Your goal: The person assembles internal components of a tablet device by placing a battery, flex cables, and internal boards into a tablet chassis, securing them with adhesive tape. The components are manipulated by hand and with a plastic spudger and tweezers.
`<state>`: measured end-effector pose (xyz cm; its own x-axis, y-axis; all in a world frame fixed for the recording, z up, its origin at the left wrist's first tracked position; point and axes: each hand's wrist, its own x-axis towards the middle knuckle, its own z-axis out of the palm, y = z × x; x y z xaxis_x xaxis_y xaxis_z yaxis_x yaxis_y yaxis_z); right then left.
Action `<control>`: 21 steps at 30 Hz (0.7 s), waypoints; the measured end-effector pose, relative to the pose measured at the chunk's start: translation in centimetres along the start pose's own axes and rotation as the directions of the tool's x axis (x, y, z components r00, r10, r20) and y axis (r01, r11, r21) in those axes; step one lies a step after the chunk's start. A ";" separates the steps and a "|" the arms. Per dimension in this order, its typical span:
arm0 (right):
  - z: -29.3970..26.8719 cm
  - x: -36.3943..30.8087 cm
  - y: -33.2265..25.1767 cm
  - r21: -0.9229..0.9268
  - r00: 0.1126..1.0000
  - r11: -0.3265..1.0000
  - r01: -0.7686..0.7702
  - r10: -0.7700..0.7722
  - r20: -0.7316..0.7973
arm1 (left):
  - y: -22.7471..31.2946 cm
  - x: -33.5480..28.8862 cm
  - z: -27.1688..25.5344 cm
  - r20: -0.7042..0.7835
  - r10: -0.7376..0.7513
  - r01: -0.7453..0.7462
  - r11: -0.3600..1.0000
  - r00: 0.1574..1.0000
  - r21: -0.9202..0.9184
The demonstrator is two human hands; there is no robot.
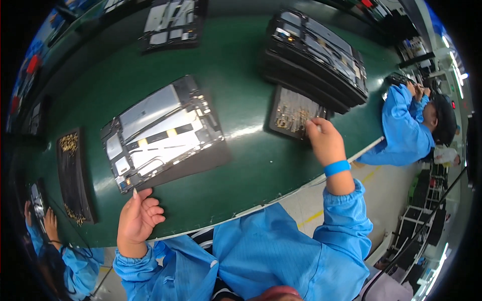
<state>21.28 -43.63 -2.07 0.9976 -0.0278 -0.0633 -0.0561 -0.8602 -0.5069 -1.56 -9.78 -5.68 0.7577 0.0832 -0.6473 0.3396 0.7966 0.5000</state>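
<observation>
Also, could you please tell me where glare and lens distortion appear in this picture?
Head view: a white glare streak on the green table, left of the parts tray; the open device nearest the left hand gleams white in places; the table's near edge bows.

You wear a light blue coat (271, 246). Its sleeves (344, 220) are puffy, with stretchy, gathered cuffs (132, 260). A flat, bright blue band (337, 168) goes around your right wrist (341, 186). A black-and-white striped top (203, 238) peeks out in front.
</observation>
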 end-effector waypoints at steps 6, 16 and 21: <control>0.6 0.3 -0.1 -0.336 0.985 0.926 0.171 -0.171 0.031 | 0.0 0.5 0.7 -0.099 -0.025 0.037 0.993 0.995 0.115; 0.0 1.8 0.6 -0.150 0.992 0.986 0.080 -0.093 -0.086 | -0.5 0.0 1.5 -0.155 0.054 -0.039 0.994 0.986 0.097; 1.4 2.1 0.0 -0.372 0.978 0.915 0.157 -0.195 -0.068 | -0.3 0.1 2.0 -0.172 0.040 -0.019 0.993 0.984 0.120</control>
<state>23.28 -42.97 -3.41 0.9897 0.1059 0.0958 0.1198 -0.9808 -0.1536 -0.47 -11.19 -4.80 0.6634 0.2167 -0.7162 0.3892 0.7176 0.5776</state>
